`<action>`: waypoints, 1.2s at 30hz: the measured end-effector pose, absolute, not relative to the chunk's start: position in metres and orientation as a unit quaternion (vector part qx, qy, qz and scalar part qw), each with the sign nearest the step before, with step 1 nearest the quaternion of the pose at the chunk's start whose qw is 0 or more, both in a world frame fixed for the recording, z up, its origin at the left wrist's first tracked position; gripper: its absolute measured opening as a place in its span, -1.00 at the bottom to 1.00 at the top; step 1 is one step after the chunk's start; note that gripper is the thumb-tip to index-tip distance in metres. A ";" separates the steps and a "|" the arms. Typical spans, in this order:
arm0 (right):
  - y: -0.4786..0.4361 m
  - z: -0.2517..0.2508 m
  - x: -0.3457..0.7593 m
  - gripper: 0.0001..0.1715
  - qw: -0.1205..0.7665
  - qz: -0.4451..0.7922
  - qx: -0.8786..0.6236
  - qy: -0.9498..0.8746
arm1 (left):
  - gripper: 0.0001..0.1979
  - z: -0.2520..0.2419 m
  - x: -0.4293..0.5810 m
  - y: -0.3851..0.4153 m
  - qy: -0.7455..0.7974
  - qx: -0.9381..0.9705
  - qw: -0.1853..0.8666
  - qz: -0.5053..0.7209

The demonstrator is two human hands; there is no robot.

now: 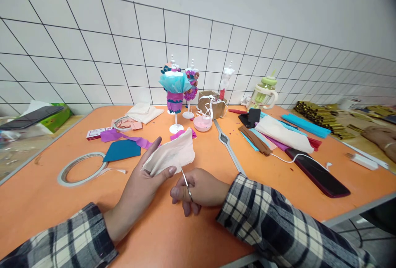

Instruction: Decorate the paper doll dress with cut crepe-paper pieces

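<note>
My left hand point(147, 179) grips a piece of cream crepe paper point(170, 153), thumb in front and fingers behind it. In my right hand point(198, 189) is a pair of scissors point(186, 183), with its fingers curled round the handles. The blades meet the paper's lower edge, and their tips are hidden by it. A teal paper piece point(122, 150) lies left of the cream paper, and a purple paper strip point(126, 138) lies just behind. Past the paper stands a small white dress form point(175, 94) dressed in turquoise and purple paper.
A roll of double-sided tape point(63, 176) lies at left. Two more dress forms point(192, 88) point(228, 77), a pink bowl point(203, 124) and a cardboard box point(218, 109) stand at the back. Folded papers point(283, 134), a phone point(321, 175) with a cable and a green-lidded bottle point(265, 94) are at right.
</note>
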State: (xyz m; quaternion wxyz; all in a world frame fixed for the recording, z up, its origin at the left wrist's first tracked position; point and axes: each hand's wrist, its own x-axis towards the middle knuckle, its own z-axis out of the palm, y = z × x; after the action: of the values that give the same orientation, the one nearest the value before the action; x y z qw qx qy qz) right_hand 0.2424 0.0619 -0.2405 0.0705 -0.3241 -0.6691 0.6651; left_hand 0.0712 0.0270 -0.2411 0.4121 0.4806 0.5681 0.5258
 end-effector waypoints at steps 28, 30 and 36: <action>0.059 -0.239 0.243 -0.37 0.076 0.660 -0.332 -0.670 | -0.12 -0.241 0.072 0.025 0.571 0.482 0.407 0.526; 0.059 -0.239 0.243 -0.36 0.075 0.660 -0.330 -0.671 | -0.12 -0.241 0.072 0.025 0.576 0.481 0.396 0.529; 0.061 -0.242 0.241 -0.34 0.065 0.654 -0.341 -0.672 | -0.15 -0.244 0.071 0.026 0.567 0.490 0.390 0.535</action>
State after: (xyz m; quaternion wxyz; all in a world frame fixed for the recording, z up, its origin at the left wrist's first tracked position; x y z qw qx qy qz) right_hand 0.2411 0.0607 -0.2424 0.0653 -0.3414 -0.6718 0.6541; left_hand 0.0714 0.0256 -0.2439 0.3902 0.4896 0.5674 0.5349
